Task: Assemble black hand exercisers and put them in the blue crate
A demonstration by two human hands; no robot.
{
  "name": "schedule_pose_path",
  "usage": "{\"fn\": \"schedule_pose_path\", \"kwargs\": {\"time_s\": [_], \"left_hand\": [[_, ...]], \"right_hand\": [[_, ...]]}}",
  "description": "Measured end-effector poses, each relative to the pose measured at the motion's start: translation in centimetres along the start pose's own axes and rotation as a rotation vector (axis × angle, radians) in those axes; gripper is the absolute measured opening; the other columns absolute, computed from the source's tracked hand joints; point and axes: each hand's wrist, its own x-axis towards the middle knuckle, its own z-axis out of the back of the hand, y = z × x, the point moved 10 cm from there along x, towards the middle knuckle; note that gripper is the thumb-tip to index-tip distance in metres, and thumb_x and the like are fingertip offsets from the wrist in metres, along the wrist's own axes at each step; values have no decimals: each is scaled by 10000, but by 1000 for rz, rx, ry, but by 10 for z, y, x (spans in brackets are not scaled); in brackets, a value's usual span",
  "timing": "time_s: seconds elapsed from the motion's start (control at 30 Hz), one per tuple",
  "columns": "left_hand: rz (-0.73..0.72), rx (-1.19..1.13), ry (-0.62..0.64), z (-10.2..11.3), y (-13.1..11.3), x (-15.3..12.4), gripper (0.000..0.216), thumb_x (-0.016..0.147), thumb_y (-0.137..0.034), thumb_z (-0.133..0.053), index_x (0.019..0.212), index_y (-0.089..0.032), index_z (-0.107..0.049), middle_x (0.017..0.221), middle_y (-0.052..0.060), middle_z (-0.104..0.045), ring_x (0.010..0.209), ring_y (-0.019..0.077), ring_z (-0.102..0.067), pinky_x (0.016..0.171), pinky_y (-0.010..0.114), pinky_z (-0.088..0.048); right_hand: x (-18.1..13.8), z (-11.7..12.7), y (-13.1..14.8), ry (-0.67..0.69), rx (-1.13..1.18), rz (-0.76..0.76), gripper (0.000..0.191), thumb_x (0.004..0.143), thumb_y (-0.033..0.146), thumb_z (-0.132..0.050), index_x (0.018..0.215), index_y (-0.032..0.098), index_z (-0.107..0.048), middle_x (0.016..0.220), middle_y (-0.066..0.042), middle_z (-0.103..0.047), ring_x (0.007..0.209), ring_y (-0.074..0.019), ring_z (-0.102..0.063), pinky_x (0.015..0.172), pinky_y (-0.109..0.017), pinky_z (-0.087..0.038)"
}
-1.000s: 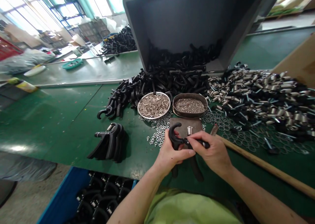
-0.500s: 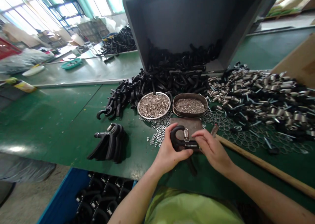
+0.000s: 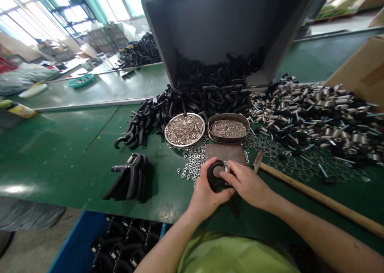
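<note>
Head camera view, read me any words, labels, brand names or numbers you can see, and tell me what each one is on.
No text can be read in this view.
The black hand gripper between the left hand and the right hand shows no print; the hands cover most of it.
The yellowish packet at the far left edge may carry print, too blurred to read.
The cardboard box on the right shows none.

— What is the person wearing?
— A yellow-green shirt (image 3: 231, 255), plain fabric, seen at the bottom edge.
— Sleeves?
— None over the forearms; the left hand (image 3: 207, 193) and right hand (image 3: 247, 183) are bare, without gloves.
</note>
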Motion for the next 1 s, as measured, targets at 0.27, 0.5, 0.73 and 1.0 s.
{"fn": "schedule_pose_path", "kwargs": {"time_s": [0.27,0.5,0.73,1.0], "left_hand": [[-71,29,160,-14,0,9,752,617,-191,-749,1268,-235,-376,1140,46,-586,1027,202,-588,922,331,-451],[-68,248,193,-18,18,42,733,664,-298,-746,1307,-238,-400,1095,53,-608,953,207,-601,853,350,-477],[-148,893,-292,96,-8,105,177,846,-189,-523,956,-176,-661,972,88,-624,949,219,-565,871,350,-438],[-74,1106,-242,116,7,145,96,790,-184,-582,793,-187,-678,895,83,-634,934,236,-561,857,340,-427]], "right_hand": [[1,-9,-3,65,-260,18,198,927,297,-383,870,166,-521,798,-76,-642,701,-185,-615,595,-283,-358],[26,-10,-40,262,-468,-32,384,929,436,-367,795,174,-613,826,-104,-691,775,-240,-653,614,-304,-387],[98,0,10,88,-561,234,205,905,251,-460,893,214,-662,936,-62,-678,893,-210,-611,681,-294,-418],[179,-45,56,82,-575,391,271,874,106,-417,866,122,-688,991,-160,-650,1017,-256,-516,812,-333,-421]]}}
